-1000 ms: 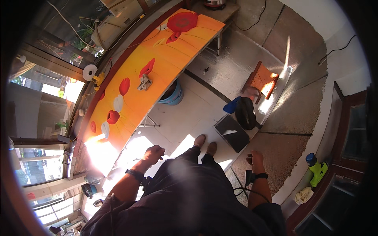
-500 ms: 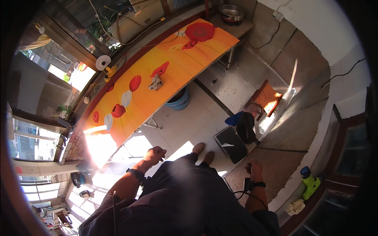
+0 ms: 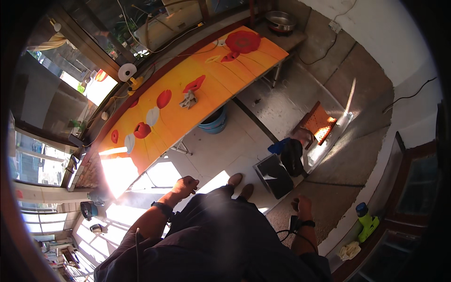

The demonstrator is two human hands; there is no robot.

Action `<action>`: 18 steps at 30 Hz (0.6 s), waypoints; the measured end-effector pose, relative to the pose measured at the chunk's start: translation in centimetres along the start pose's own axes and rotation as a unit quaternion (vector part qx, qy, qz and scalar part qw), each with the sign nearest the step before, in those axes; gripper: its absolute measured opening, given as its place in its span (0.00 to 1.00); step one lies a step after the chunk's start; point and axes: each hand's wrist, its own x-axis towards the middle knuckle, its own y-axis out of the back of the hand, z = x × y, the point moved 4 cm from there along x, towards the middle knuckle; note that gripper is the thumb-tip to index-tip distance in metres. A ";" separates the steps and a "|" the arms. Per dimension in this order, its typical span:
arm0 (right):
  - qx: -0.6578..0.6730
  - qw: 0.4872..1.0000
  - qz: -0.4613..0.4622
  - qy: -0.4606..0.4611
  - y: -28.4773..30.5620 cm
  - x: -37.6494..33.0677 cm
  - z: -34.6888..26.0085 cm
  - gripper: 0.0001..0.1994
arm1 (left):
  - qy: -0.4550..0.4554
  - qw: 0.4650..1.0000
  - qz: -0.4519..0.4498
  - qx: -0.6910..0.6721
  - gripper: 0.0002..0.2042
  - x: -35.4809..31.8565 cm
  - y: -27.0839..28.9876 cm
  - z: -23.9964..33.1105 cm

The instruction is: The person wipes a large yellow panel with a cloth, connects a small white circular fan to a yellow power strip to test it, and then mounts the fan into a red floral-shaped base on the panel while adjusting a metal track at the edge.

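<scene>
My left hand (image 3: 186, 186) hangs in front of me to the left, its fingers curled in loosely and nothing visible in them. It is below the front edge of a long table (image 3: 188, 123) with an orange and yellow cover of red poppies. On that cover lies a crumpled grey cloth (image 3: 188, 99). Low on the right, my right hand (image 3: 302, 207) is also curled with nothing visible in it. A dark strap and a small dark device with a cable (image 3: 294, 223) sit at that wrist. Closest to this hand is a black flat box (image 3: 274, 175) on the floor.
A blue bucket (image 3: 215, 123) stands under the table. Beyond the box are a dark bag (image 3: 293, 157) and an orange-seated wooden stool (image 3: 319, 123). A metal pan (image 3: 280, 21) sits at the far end. On the right ledge are a green bottle (image 3: 368, 226) and a pale cloth (image 3: 349, 251).
My view has shifted slightly, so the table and far things sit a little lower in the picture. Both hands keep nearly the same pose.
</scene>
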 end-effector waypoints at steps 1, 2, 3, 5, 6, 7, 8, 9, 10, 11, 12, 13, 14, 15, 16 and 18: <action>0.003 1.000 0.000 0.000 0.0 -0.1 -0.1 0.13 | -0.001 1.000 -0.001 -0.001 0.17 0.0 0.0 0.0; 0.006 1.000 0.001 0.001 -0.1 -0.2 -0.2 0.14 | -0.003 1.000 0.000 0.000 0.17 0.0 0.0 -0.1; 0.009 1.000 0.001 0.001 -0.1 -0.3 -0.2 0.14 | -0.005 1.000 0.001 0.001 0.18 0.0 0.0 -0.3; 0.010 1.000 -0.001 0.001 0.0 0.3 0.1 0.15 | -0.005 1.000 0.003 0.004 0.18 0.0 0.0 -0.3; 0.010 1.000 0.000 0.002 0.2 0.6 0.2 0.15 | -0.005 1.000 0.003 0.004 0.18 0.0 0.0 -0.2; 0.011 1.000 -0.001 0.007 0.4 0.9 0.4 0.15 | -0.004 1.000 0.003 0.005 0.18 0.0 -0.1 -0.1; 0.012 1.000 -0.002 0.013 0.7 1.2 0.6 0.15 | -0.005 1.000 0.002 0.005 0.18 0.1 -0.1 0.0; 0.013 1.000 -0.006 0.016 0.5 1.2 0.7 0.15 | -0.003 1.000 0.004 0.008 0.18 0.0 0.0 -0.1; 0.012 1.000 -0.006 0.014 0.4 1.3 0.7 0.15 | -0.002 1.000 0.005 0.010 0.18 -0.1 0.0 -0.1; 0.011 1.000 -0.006 0.012 0.3 1.3 0.7 0.15 | 0.001 1.000 0.006 0.010 0.18 -0.1 0.1 -0.1; 0.008 1.000 -0.005 0.012 0.3 1.2 0.6 0.16 | 0.003 1.000 0.006 0.008 0.18 0.0 0.0 -0.4; 0.005 1.000 -0.006 0.013 0.3 1.2 0.5 0.16 | 0.004 1.000 0.005 0.005 0.18 0.1 0.0 -0.5; 0.003 1.000 -0.006 0.015 0.3 1.3 0.5 0.16 | 0.004 1.000 0.005 0.004 0.18 0.0 0.1 -0.6; 0.000 1.000 -0.007 0.016 0.3 1.3 0.5 0.16 | 0.003 1.000 0.005 0.003 0.18 0.0 0.1 -0.6; 0.000 1.000 -0.009 0.016 0.3 1.2 0.4 0.16 | 0.002 1.000 0.006 0.002 0.18 0.0 0.1 -0.6; 0.001 1.000 -0.014 0.016 0.1 1.0 0.2 0.17 | 0.004 1.000 0.006 0.001 0.18 0.1 0.1 -0.7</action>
